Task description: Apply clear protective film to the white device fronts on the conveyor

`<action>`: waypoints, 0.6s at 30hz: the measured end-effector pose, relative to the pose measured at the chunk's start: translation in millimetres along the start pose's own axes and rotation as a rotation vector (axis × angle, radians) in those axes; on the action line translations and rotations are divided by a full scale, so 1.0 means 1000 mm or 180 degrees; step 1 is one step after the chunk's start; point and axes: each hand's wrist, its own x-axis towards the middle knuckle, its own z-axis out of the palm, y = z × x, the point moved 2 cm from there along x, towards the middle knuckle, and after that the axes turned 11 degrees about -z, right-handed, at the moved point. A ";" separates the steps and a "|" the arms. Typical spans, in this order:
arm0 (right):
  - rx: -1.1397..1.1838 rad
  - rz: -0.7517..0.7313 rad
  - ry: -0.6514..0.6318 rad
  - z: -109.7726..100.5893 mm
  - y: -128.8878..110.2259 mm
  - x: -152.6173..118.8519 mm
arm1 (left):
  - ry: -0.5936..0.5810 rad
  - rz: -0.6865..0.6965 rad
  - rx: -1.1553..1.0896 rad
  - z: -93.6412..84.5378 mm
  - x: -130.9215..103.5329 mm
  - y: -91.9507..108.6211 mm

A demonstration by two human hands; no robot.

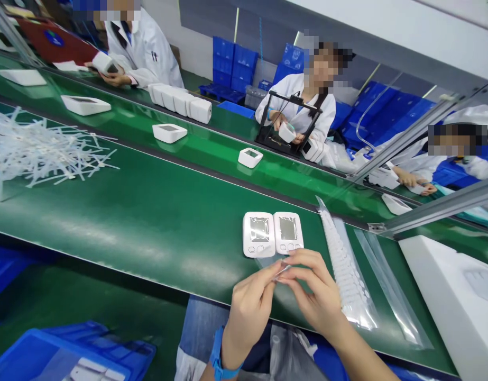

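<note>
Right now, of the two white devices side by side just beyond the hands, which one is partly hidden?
The right device, as pictured: fingers of the right hand overlap its lower edge. The left device shows its whole front.

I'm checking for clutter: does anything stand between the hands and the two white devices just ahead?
Nothing solid visible does. The left hand and right hand pinch clear film, part of which shows by the near side of the two white devices on the green table.
</note>
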 end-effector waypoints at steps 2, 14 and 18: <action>-0.0049 -0.0008 -0.0033 0.001 -0.004 0.001 | 0.0201 -0.0055 0.0229 -0.009 0.000 -0.005; 0.0439 0.2168 -0.0854 0.070 0.074 -0.027 | 0.1601 -0.0640 0.1600 -0.065 0.027 -0.068; 0.0495 0.2314 -0.0933 0.085 0.077 -0.029 | 0.0613 -0.0862 0.1676 -0.034 0.036 -0.086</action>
